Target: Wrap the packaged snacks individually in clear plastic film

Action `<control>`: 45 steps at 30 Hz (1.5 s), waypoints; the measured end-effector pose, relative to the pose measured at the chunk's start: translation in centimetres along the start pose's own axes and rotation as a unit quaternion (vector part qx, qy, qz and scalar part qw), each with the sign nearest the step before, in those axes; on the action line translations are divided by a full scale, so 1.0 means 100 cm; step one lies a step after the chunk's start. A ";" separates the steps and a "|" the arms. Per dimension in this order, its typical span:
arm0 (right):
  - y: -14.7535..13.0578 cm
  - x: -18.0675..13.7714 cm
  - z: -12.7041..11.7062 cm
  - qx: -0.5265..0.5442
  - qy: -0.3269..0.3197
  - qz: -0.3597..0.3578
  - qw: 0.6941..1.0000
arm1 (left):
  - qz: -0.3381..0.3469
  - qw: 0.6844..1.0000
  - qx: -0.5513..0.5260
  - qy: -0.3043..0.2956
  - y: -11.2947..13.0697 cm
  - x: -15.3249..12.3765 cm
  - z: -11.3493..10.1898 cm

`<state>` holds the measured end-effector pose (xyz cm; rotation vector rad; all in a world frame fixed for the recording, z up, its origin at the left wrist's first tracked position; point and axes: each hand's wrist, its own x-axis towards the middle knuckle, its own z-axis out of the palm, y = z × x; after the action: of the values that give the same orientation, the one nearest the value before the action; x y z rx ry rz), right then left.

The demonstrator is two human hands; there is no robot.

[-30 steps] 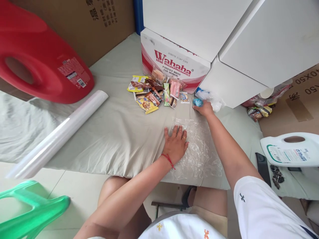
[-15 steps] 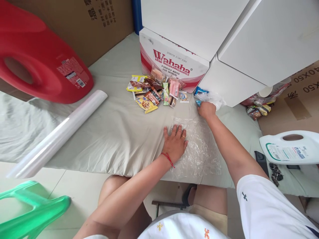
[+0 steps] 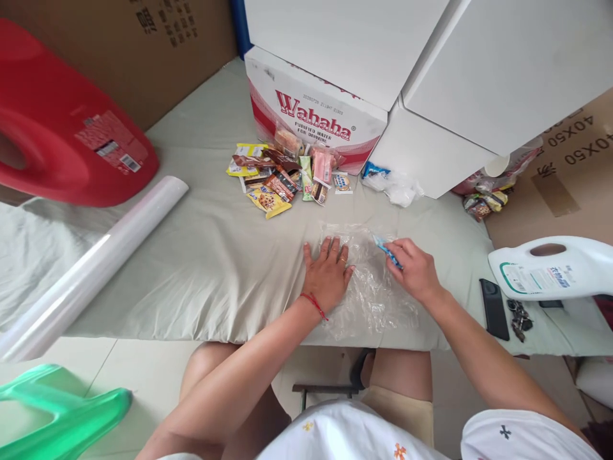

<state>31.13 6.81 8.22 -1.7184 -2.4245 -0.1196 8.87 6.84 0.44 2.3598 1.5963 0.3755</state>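
Note:
A crinkled sheet of clear plastic wrap (image 3: 373, 294) lies on the grey cloth-covered table (image 3: 215, 268) in front of me. My left hand (image 3: 328, 271) lies flat on the sheet's left part, fingers spread. My right hand (image 3: 414, 268) pinches a small blue snack packet (image 3: 385, 249) over the sheet's upper right part. A heap of several wrapped snacks (image 3: 282, 176) lies farther back, in front of a Wahaha carton (image 3: 311, 124). A clear bag with blue packets (image 3: 390, 182) lies to the right of the heap.
A roll of plastic wrap (image 3: 96, 262) lies diagonally at the left, beside a red detergent jug (image 3: 62, 128). A white detergent jug (image 3: 550, 268), a black phone (image 3: 493, 306) and keys (image 3: 520, 316) are at the right. White boxes (image 3: 431, 70) stand behind. A green stool (image 3: 57, 415) is at the lower left.
My right hand has drawn back from the clear bag by the white box to the plastic sheet, bringing a blue packet with it. My left hand has stayed flat on the sheet.

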 end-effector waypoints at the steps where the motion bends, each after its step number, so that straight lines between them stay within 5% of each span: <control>1: -0.005 -0.011 0.002 -0.005 0.005 -0.006 1.000 | -0.004 1.000 0.004 0.002 0.000 0.000 0.001; 7: -0.026 -0.050 0.015 0.008 0.045 -0.027 0.999 | -0.011 1.000 0.021 0.020 0.001 0.001 0.003; 15: -0.010 -0.044 0.056 0.063 -0.074 -0.100 0.990 | -0.013 0.999 0.027 0.011 0.000 0.002 0.001; 20: -0.011 -0.039 0.033 0.145 -0.058 -0.094 0.983 | -0.013 0.999 0.033 0.001 0.000 0.002 0.001; 24: -0.025 -0.026 0.023 0.109 -0.023 -0.033 0.993 | -0.016 0.999 0.035 0.003 0.001 0.002 0.000; 29: -0.035 -0.012 0.044 0.089 -0.128 -0.067 0.985 | -0.019 0.999 0.035 -0.001 0.001 0.001 -0.002; 45: 0.015 0.009 0.043 0.192 -0.156 -0.132 0.960 | -0.017 1.000 0.025 -0.005 0.000 0.002 -0.001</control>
<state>31.85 8.80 4.11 -1.3189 -2.6564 0.5947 8.88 7.01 0.59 2.3645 1.6580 0.3196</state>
